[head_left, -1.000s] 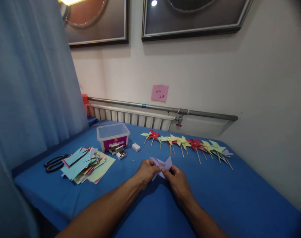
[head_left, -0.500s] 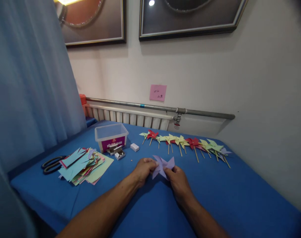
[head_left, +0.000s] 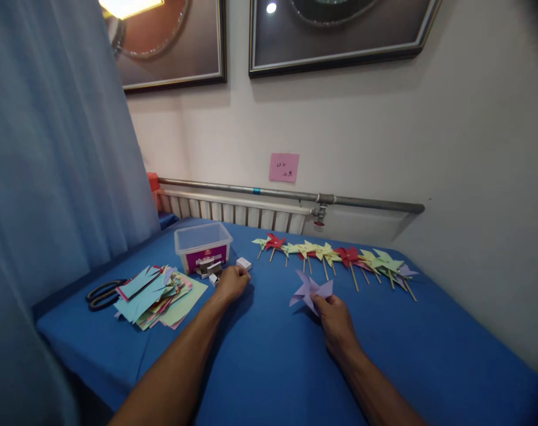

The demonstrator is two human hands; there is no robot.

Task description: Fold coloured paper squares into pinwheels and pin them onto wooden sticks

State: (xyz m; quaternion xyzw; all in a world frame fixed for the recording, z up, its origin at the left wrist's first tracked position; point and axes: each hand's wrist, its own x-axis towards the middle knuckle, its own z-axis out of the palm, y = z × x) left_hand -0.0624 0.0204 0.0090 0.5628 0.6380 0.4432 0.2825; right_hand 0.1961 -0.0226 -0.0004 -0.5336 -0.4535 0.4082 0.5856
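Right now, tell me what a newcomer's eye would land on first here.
The row of coloured paper pinwheels along the far side of the blue table stands out first. Next, the purple pinwheel pinched in the right hand, then the left hand by the small white box beside the clear tub.

blue-clothed table (head_left: 273, 367) | black-handled scissors (head_left: 101, 293) | stack of coloured paper squares (head_left: 158, 291) | clear plastic tub (head_left: 202, 244) | small white cardboard box (head_left: 243, 263) | row of paper pinwheels (head_left: 335, 257)

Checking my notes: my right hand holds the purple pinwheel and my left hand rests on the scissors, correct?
Not quite. In the head view the left hand is by the small white boxes, not on the scissors; the right hand does hold the purple pinwheel.
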